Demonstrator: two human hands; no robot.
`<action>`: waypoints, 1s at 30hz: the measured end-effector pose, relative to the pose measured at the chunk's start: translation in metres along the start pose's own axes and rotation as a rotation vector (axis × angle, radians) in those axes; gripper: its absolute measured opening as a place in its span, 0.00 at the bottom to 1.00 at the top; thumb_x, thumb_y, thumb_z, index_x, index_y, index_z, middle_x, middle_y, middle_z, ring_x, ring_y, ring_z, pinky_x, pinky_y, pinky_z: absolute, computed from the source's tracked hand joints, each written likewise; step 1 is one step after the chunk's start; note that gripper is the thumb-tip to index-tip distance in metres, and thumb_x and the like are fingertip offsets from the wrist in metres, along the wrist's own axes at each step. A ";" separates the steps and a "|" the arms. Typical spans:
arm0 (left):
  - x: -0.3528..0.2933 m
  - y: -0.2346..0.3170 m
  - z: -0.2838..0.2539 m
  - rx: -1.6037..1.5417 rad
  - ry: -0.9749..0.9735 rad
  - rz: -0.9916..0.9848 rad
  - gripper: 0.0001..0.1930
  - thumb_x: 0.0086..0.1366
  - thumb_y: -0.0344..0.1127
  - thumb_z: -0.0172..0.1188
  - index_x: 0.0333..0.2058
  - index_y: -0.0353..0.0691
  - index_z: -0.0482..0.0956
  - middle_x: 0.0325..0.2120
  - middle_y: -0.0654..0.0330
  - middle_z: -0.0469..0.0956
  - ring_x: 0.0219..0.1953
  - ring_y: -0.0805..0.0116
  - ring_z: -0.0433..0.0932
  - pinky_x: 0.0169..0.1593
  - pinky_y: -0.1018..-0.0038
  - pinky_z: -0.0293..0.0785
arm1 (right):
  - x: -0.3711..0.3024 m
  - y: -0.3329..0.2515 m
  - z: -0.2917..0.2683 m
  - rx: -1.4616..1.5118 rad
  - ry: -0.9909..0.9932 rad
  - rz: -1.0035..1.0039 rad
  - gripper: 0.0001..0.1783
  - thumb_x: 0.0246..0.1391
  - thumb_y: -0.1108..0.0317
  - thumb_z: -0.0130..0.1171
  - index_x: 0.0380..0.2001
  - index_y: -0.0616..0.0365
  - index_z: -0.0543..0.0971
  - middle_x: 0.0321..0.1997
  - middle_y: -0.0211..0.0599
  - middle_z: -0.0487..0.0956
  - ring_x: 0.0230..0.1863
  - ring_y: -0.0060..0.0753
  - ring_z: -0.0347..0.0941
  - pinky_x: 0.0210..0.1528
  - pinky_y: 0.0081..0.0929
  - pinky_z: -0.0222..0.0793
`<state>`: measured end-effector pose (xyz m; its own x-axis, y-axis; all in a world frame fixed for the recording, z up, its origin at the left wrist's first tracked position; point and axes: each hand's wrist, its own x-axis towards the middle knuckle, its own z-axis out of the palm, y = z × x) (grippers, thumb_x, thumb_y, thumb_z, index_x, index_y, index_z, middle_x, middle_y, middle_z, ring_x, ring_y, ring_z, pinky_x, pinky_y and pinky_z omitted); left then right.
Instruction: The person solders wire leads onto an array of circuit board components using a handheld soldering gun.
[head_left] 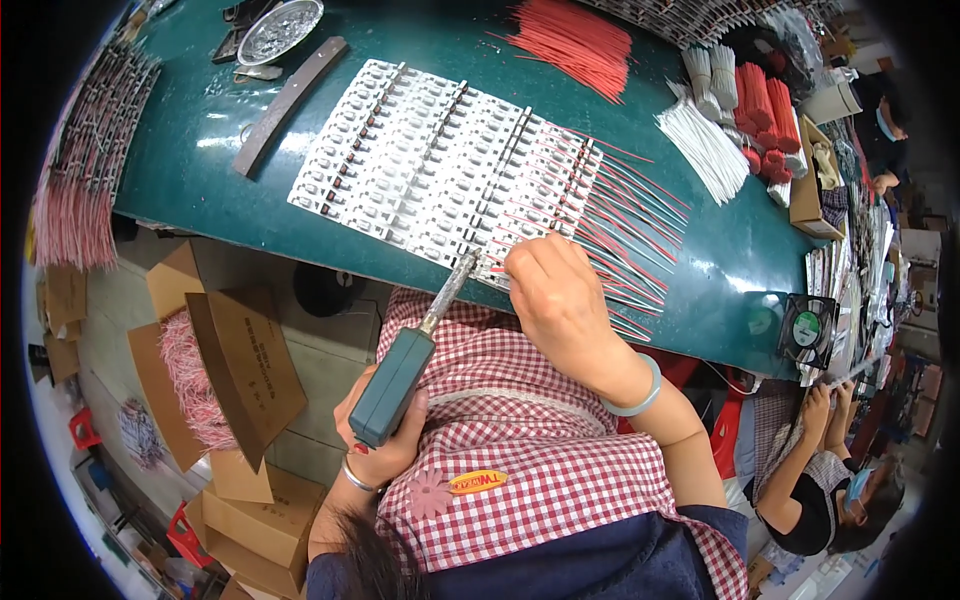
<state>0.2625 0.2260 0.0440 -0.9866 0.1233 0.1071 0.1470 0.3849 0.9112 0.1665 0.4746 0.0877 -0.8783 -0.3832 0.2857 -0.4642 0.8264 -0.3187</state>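
Observation:
My left hand (385, 435) is wrapped round the dark green handle of a soldering iron (395, 380). Its long metal barrel points up and away, the tip touching or just above the near edge of a white panel of small circuit boards (385, 165). Beside the tip, my right hand (555, 295) has its fingers pinched together at the panel's edge; what they hold, if anything, is hidden. Red and white wires (635, 235) stick out to the right from the panel's right-hand rows, passing behind my right hand.
On the green table (200, 190) lie a dark bar (290, 105), a metal dish (280, 32), red wires (570, 45) and white wires (705, 150). A small fan (808, 328) stands at right. Wire-filled cardboard boxes (245, 370) are lower left. Another person (815, 490) works at right.

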 end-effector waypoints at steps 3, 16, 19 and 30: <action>0.001 0.001 0.001 -0.007 -0.009 -0.012 0.12 0.55 0.24 0.70 0.39 0.28 0.83 0.36 0.48 0.83 0.35 0.53 0.85 0.42 0.67 0.81 | -0.002 0.002 0.006 -0.004 0.057 -0.019 0.12 0.46 0.80 0.58 0.36 0.59 0.79 0.36 0.35 0.76 0.40 0.39 0.72 0.43 0.35 0.66; 0.013 0.016 0.001 0.004 -0.025 0.015 0.10 0.55 0.23 0.69 0.37 0.27 0.81 0.34 0.49 0.81 0.32 0.55 0.83 0.37 0.70 0.79 | -0.007 0.002 0.011 0.041 0.036 0.001 0.13 0.46 0.79 0.58 0.38 0.62 0.81 0.37 0.38 0.74 0.40 0.40 0.70 0.44 0.35 0.68; 0.015 0.016 0.002 -0.014 -0.016 0.039 0.10 0.54 0.23 0.69 0.36 0.28 0.81 0.34 0.49 0.81 0.32 0.55 0.83 0.36 0.70 0.79 | -0.007 0.001 0.012 0.042 0.036 0.012 0.14 0.45 0.80 0.58 0.39 0.63 0.81 0.38 0.39 0.74 0.40 0.41 0.70 0.45 0.35 0.69; 0.060 -0.005 -0.056 -0.158 0.653 0.076 0.16 0.67 0.20 0.61 0.52 0.31 0.75 0.43 0.57 0.80 0.34 0.73 0.76 0.37 0.77 0.75 | -0.005 0.000 0.010 0.041 0.037 0.036 0.15 0.44 0.82 0.58 0.39 0.63 0.81 0.38 0.40 0.74 0.41 0.42 0.71 0.45 0.36 0.69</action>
<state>0.1983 0.1804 0.0679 -0.8216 -0.4526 0.3465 0.2546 0.2526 0.9335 0.1697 0.4722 0.0771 -0.8900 -0.3376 0.3063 -0.4375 0.8214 -0.3659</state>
